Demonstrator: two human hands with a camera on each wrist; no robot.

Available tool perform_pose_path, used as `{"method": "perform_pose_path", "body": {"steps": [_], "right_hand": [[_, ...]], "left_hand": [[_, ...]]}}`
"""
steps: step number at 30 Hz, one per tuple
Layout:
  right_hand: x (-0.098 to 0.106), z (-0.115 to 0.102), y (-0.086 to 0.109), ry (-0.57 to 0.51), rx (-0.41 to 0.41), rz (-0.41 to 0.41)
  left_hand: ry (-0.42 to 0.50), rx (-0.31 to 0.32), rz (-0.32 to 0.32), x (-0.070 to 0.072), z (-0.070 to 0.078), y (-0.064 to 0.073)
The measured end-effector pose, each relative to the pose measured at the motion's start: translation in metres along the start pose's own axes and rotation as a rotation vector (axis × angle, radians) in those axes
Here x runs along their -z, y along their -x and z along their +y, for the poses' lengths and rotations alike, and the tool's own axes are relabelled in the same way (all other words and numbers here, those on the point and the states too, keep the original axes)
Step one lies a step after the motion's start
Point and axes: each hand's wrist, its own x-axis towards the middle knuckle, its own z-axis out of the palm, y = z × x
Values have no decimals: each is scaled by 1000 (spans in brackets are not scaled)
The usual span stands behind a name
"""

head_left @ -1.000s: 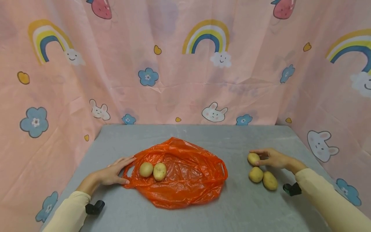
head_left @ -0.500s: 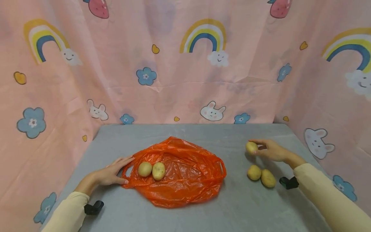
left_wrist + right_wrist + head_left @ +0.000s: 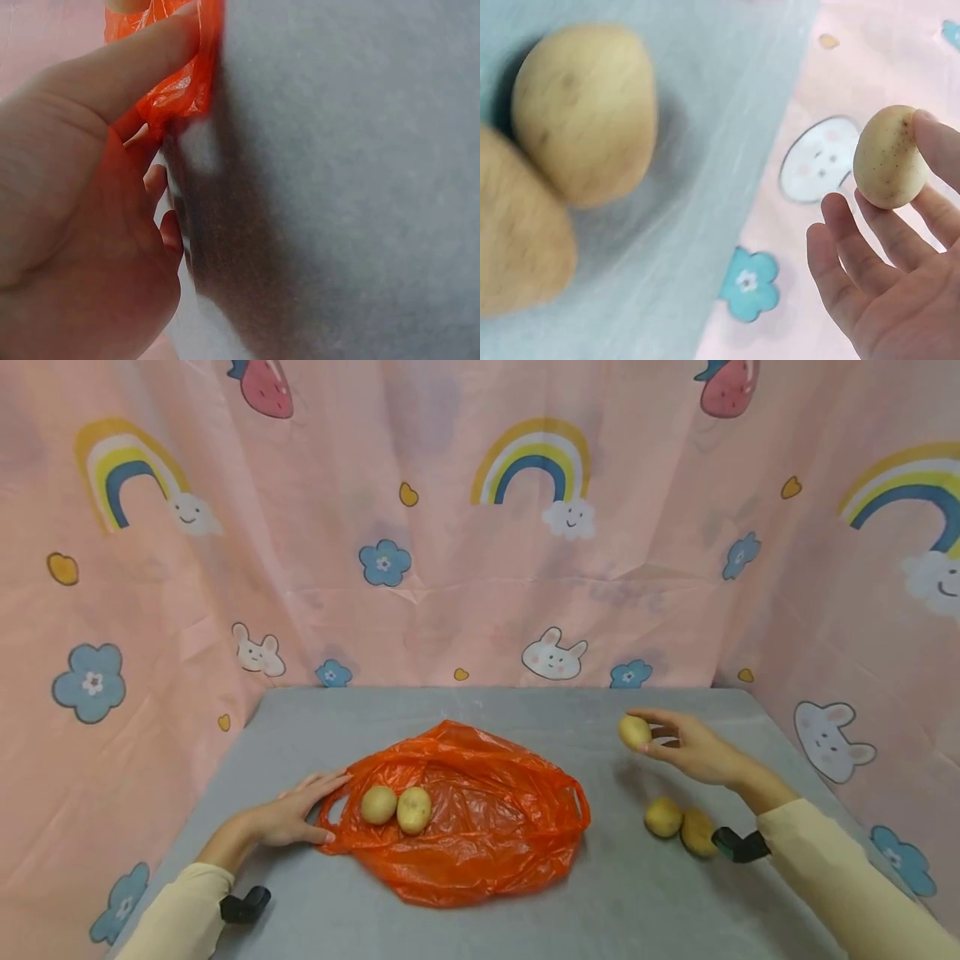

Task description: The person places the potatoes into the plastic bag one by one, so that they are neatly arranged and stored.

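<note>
In the head view an orange-red plastic bag [image 3: 480, 860] lies spread on the grey table, with two potatoes, a rounder one [image 3: 378, 805] and a longer one [image 3: 414, 811], on its left part. My left hand [image 3: 288, 814] rests at the bag's left handle, fingers extended and thumb apart; the left wrist view has the thumb [image 3: 142, 64] on the plastic. Off to the right, my right hand [image 3: 693, 750] pinches a small potato [image 3: 889, 157] between thumb and fingertips, raised above the table. Below that hand sit two more potatoes, one rounded [image 3: 663, 817] and one partly hidden [image 3: 697, 832] by the wrist camera.
A pink patterned curtain [image 3: 450, 610] encloses the back and both sides of the grey table [image 3: 630, 893]. Black wrist cameras stick out from both sleeves, the right one [image 3: 741, 845] close over the loose potatoes. The bag's right handle [image 3: 581, 806] faces those potatoes.
My right hand has lifted the potato from beside the other two and carried it up and a little left. My left hand has stayed at the bag's handle.
</note>
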Motion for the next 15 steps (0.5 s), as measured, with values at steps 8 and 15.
{"method": "perform_pose_path", "body": {"steps": [8,15], "right_hand": [[-7,-26,-3,-31,73,38],[-13,-41,-7,-50,101,72]], "left_hand": [[-2,-14,8,-2,0,1],[-7,-15,23,-2,0,0]]}}
